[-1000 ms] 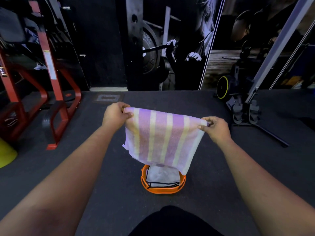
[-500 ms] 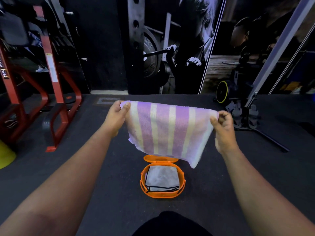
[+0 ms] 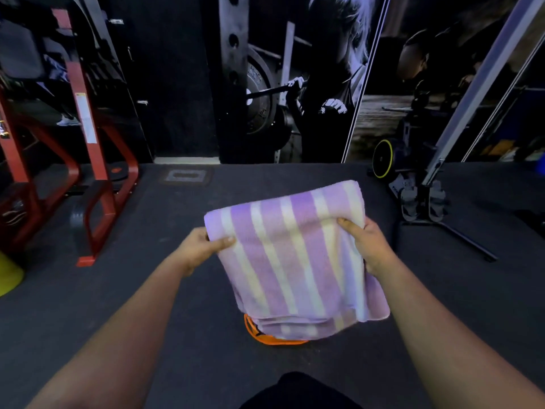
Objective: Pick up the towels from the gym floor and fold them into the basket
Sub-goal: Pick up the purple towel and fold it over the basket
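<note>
Head view looks down on a dark rubber gym floor (image 3: 124,305) that fills the frame, with a red steel rack (image 3: 88,160) standing far left and a cable machine base (image 3: 424,202) far right. Largest of the task's things is the striped towel (image 3: 295,261), lilac with pale bands, already doubled over and held off the floor in the middle of the scene, its far fold uppermost and its layered near edge hanging down over the basket. Left hand (image 3: 203,249) is closed on the towel's left edge, thumb on top and fingers tucked out of sight under the cloth; right hand (image 3: 368,246) is likewise clamped on the right edge, thumb pressed flat on the upper face. Both grips are firm pinches rather than full fists. To finish this step well, I judge the hands should keep the edges level so the layers do not slip apart, lower the bundle straight down, and let go only once it rests flat, since the towel looks wider than the opening and may need one more fold or a tuck at the sides. Smallest in sight is the orange basket (image 3: 265,338), on the floor just below the towel; only a curve of its near-left rim shows, so what lies inside cannot be told.
</note>
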### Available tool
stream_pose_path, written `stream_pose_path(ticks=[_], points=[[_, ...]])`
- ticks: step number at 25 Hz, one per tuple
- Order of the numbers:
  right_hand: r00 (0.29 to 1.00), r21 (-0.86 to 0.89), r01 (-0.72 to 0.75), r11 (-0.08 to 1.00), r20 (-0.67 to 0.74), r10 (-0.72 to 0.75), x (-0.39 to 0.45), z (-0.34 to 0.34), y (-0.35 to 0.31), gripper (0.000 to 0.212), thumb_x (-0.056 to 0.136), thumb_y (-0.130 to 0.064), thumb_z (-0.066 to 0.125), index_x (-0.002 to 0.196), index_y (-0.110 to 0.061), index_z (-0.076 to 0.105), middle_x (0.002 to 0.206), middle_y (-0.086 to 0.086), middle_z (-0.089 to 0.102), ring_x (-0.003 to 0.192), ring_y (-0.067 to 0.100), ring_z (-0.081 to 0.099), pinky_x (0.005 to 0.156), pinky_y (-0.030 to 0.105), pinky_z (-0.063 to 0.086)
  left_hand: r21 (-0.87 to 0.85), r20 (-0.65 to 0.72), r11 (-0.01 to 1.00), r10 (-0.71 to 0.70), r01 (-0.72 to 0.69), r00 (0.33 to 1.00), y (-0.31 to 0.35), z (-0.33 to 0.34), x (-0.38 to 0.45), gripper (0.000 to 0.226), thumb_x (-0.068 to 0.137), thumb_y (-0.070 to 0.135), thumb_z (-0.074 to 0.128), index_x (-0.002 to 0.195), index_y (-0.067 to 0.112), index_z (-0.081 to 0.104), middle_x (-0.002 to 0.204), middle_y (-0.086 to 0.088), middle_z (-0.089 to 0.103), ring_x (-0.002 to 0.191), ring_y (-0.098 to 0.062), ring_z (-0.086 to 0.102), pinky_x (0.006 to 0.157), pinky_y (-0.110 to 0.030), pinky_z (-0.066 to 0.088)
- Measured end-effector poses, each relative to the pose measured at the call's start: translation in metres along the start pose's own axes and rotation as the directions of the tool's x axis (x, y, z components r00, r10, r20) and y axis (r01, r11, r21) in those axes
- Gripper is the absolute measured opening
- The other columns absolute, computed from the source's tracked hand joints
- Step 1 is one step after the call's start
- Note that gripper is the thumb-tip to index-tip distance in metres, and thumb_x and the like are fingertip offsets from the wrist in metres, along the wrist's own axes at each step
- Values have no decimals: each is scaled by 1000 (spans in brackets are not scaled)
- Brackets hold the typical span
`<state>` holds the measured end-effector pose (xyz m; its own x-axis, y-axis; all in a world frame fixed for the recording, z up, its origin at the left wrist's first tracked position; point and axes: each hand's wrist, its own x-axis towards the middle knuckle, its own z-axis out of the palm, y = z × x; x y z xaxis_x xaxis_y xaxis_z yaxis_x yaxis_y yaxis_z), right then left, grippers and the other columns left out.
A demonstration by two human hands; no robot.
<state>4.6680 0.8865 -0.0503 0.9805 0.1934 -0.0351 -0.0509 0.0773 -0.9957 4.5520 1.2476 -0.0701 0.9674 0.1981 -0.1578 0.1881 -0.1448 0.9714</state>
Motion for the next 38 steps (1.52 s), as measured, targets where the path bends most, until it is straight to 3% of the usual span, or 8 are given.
stream_pose_path(ticks=[4, 8, 11, 18, 25, 28, 33, 38], points=[[999, -17, -13, 1000, -30, 12, 5, 0, 8, 16, 96, -18, 70, 110, -11, 72, 106, 10, 78, 101, 28, 74, 86, 40, 60, -330, -192, 942, -9, -56, 981, 9, 7, 19, 30, 93, 42, 73, 98, 12, 69, 98, -7, 78, 78, -16, 72, 70, -33, 58], [996, 78, -24, 997, -81, 30, 13, 3, 10, 38, 88, -34, 79, 116, -11, 68, 110, 12, 76, 99, 27, 75, 83, 42, 62, -207, -43, 978, 11, -19, 999, -7, 12, 21, 66, 65, 65, 87, 102, 13, 72, 100, -9, 79, 84, -20, 73, 66, -33, 58], [966, -121, -185, 975, 161, 203, 9, -8, 28, 69, 64, -52, 92, 117, -15, 68, 112, 11, 76, 99, 26, 74, 79, 39, 60, -352, -204, 935, -30, -45, 978, -4, 5, 39, 30, 93, 45, 72, 93, 15, 70, 90, -4, 78, 79, -20, 73, 68, -36, 61], [991, -112, -127, 986, 35, 131, 13, 11, 75, 62, 94, -3, 70, 142, -30, 42, 123, 26, 67, 105, 30, 69, 98, 46, 55, -23, -490, 996, -91, 92, 867, -30, -11, 72, 52, 99, 38, 66, 137, 8, 46, 130, -8, 55, 111, -24, 58, 89, -31, 45], [987, -211, -157, 965, -46, 151, 32, 18, 88, 45, 96, -8, 68, 134, -30, 60, 139, 6, 63, 118, 19, 65, 98, 33, 54, -74, -242, 984, -175, 161, 954, -49, -8, 94, 84, 88, 31, 82, 155, 16, 32, 139, -6, 51, 117, -23, 59, 95, -33, 48], [961, -221, -254, 942, -170, 219, 47, 9, 105, 87, 89, -29, 80, 159, -21, 30, 156, -1, 43, 138, 21, 49, 114, 41, 43, -167, -239, 943, -324, 290, 915, -67, 8, 111, 88, 89, 33, 80, 157, 5, 31, 149, -12, 50, 128, -30, 57, 94, -37, 47], [895, -235, -438, 868, -211, 394, 79, -18, 150, 94, 79, -12, 86, 157, -7, 33, 145, 4, 51, 130, 24, 53, 106, 38, 46, -189, -250, 901, -429, 390, 868, -117, 47, 138, 34, 92, 16, 77, 117, -5, 69, 88, -8, 72, 73, -16, 66, 56, -20, 53], [881, -333, -469, 818, -120, 457, 142, -57, 217, 75, 74, -5, 82, 142, -16, 52, 131, 5, 65, 116, 23, 64, 100, 45, 54, -193, -296, 826, -564, 530, 771, -170, 89, 187, 42, 82, 25, 85, 99, -10, 71, 82, -15, 74, 64, -20, 65, 54, -24, 48]])
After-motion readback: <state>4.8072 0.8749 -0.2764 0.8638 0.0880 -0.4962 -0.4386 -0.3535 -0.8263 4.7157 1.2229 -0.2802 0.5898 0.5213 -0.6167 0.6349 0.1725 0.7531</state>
